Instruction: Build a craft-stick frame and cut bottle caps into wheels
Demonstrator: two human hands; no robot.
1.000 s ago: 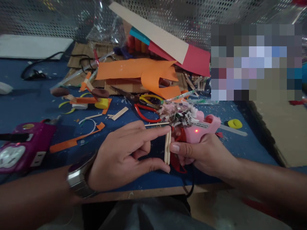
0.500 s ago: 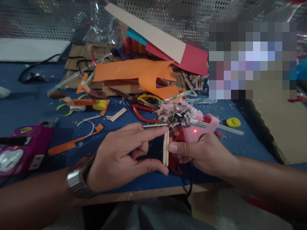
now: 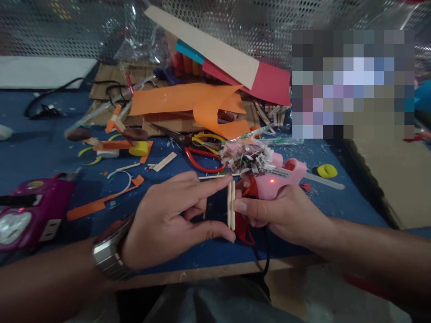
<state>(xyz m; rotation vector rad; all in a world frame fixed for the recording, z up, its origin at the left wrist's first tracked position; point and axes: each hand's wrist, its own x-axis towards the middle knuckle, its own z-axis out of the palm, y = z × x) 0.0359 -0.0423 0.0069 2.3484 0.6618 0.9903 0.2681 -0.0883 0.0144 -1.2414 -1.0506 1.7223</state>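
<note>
Two wooden sticks [image 3: 230, 205] pinched upright between left hand [image 3: 168, 217] fingers; right hand [image 3: 283, 213] fingers clamped on glue gun [image 3: 278, 175].

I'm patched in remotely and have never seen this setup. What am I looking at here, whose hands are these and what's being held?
One camera on the person's head looks down at their own bare hands over a blue table. The left hand pinches a pair of small wooden sticks upright between forefinger and thumb. The right hand grips a pink glue gun, its red light lit, thumb against the sticks. Beyond lie orange paper, red-handled pliers and a purple power strip.
</note>
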